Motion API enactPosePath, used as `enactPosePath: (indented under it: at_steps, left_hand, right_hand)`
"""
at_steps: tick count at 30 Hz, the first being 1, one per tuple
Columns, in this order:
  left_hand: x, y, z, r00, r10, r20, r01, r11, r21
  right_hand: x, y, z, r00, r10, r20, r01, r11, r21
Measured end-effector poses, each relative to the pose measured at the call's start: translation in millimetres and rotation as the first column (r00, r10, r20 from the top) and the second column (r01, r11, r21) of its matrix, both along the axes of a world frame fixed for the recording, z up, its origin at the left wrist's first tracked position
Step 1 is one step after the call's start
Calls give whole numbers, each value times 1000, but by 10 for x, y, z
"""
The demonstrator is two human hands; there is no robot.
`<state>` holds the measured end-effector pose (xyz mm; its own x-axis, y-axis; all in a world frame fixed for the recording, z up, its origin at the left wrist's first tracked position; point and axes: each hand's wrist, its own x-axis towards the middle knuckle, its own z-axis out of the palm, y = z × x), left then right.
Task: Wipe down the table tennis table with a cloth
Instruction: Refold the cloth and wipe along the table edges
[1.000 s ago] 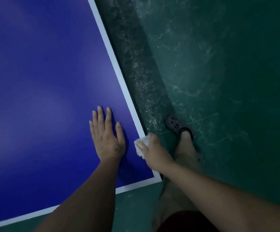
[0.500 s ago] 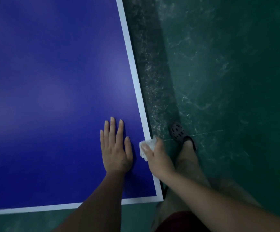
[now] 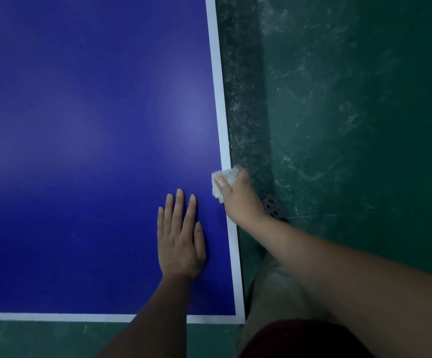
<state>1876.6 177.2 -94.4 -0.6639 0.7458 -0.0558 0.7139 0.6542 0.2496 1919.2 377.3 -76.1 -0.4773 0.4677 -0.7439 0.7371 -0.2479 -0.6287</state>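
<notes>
The blue table tennis table [image 3: 93,138] fills the left of the view, with a white line along its right and near edges. My left hand [image 3: 180,237] lies flat on the blue top near the right edge, fingers straight and together. My right hand [image 3: 238,197] grips a small white cloth [image 3: 224,180] and holds it against the white right-edge line, a little beyond the left hand's fingertips. Most of the cloth is hidden under my fingers.
A dusty dark green floor [image 3: 351,112] lies right of the table and below its near edge. My leg [image 3: 276,285] in dark shorts and a dark perforated sandal [image 3: 274,206] stand close to the table's near right corner [image 3: 239,319].
My right hand has carried the cloth farther along the right edge, away from the near corner. The view has swung so the edge line runs more upright; the left hand stays flat.
</notes>
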Motion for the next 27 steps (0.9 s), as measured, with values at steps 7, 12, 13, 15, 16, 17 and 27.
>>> enactPosePath:
  at_steps: [7,12,13,15,16,17,27]
  left_hand:
    - [4,8,20,1000,1,8,-1,1000,-12]
    - [18,43,65,1000,4,-8,-4,999,-42]
    - [23,54,78,1000,2,-11,-3,999,-48]
    - [22,78,99,1000,18,-6,-18,999,-34]
    - [11,108,112,999,38,-1,-38,999,-15]
    - [-15,165,126,997,71,7,-71,997,13]
    - [-1081,1739,322,889,404,215,-452,850,271]
  right_hand:
    - [356,-316,149,994,74,77,-70,996,-54]
    - [-255,224,38,999,-12,42,14,999,-49]
    - [-313,321,36,999,-34,17,35,997,-66]
    - [-298,397,39,998,-68,-6,67,995,-71]
    - [-241,364,58,997,-80,-10,79,994,-73]
    - [-159,286,91,995,-95,-17,93,992,-88]
    - [-474,291,213,986,-116,124,123,991,-51]
